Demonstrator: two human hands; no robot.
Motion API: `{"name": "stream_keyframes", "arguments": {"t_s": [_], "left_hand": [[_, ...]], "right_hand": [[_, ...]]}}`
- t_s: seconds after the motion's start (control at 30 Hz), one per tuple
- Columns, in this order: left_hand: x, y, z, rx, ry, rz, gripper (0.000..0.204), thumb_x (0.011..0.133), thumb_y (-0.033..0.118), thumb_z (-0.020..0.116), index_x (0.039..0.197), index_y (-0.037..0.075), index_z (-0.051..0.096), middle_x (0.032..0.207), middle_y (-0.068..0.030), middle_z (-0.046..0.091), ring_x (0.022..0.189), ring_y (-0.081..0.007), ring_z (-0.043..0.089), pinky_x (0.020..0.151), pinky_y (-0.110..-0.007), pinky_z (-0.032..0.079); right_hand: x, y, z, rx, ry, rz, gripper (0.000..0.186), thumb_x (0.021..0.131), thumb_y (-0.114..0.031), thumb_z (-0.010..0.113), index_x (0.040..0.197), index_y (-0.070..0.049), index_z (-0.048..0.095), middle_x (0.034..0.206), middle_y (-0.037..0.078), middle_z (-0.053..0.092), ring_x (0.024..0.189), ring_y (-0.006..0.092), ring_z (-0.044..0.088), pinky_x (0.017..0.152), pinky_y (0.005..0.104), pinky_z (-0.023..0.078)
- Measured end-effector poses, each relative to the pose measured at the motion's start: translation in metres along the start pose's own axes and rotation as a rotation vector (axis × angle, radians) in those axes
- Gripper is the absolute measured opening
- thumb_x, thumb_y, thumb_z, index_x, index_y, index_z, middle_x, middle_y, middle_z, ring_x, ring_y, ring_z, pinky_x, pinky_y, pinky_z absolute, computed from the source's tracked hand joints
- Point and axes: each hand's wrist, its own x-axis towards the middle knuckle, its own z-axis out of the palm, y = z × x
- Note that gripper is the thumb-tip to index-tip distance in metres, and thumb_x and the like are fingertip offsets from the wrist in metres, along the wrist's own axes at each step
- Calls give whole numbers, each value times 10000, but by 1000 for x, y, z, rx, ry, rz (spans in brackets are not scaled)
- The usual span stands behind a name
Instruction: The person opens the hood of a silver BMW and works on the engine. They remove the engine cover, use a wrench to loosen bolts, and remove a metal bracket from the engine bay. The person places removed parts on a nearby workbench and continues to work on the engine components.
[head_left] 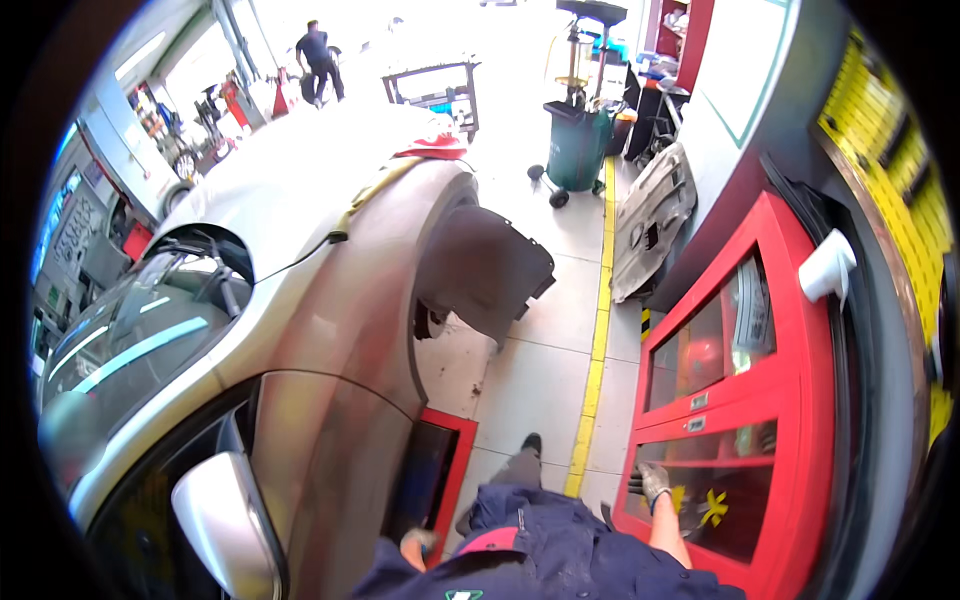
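The cabinet [740, 400] stands at the person's two o'clock, likely heavy and stiff, its glass [745, 485] fragile; the latch [696, 424] seems the best hold. The right hand [652, 482] is near it, fingers apart; the left hand's [418, 545] cannot be told.

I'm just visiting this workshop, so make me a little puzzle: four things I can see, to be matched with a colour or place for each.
Things
1. right hand
2. cup
3. wheeled container
4. side mirror

Colours and places
A. dark green, standing beside the yellow floor line
B. silver, at the lower left of the picture
C. between the red cabinet and the yellow wall panel
D. gloved, at the cabinet's lower glass

Right pairs: 1-D, 2-C, 3-A, 4-B
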Motion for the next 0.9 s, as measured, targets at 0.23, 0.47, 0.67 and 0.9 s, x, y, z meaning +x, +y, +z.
{"name": "stream_keyframes", "arguments": {"t_s": [0.23, 0.47, 0.67, 0.9], "left_hand": [[25, 446, -143, 217, 298, 803, 602, 914, 530, 624, 1265, 48, 701, 1246, -233, 692, 1211, -367, 649, 1038, -441, 496], [-20, 767, -228, -354, 457, 1009, 436, 950, 336, 699, 1263, 33, 697, 1222, -176, 729, 1172, -303, 687, 1021, -378, 514], [-5, 863, -252, -575, 513, 811, 420, 951, 307, 709, 1248, 10, 699, 1177, -192, 743, 1116, -284, 712, 978, -367, 528], [17, 1008, -367, -1357, 495, 815, 448, 989, 198, 722, 1347, -47, 612, 1066, -83, 735, 871, -113, 668, 785, -252, 542]], "right_hand": [[113, -129, -18, 44, 117, 82, 358, 995, -264, 601, 1221, 13, 620, 899, 179, 700, 639, 302, 710, 557, 443, 625], [323, -378, 20, 17, 47, -75, 296, 999, -284, 612, 1135, -23, 642, 846, 123, 691, 621, 244, 682, 538, 384, 596], [473, -658, 138, -145, -177, -271, 302, 1023, -278, 633, 1189, -27, 654, 877, 106, 702, 670, 198, 689, 549, 340, 573], [615, -923, 310, -439, -443, -416, 316, 1024, -281, 647, 1173, -3, 655, 884, 79, 679, 673, 173, 659, 610, 332, 581]]}}
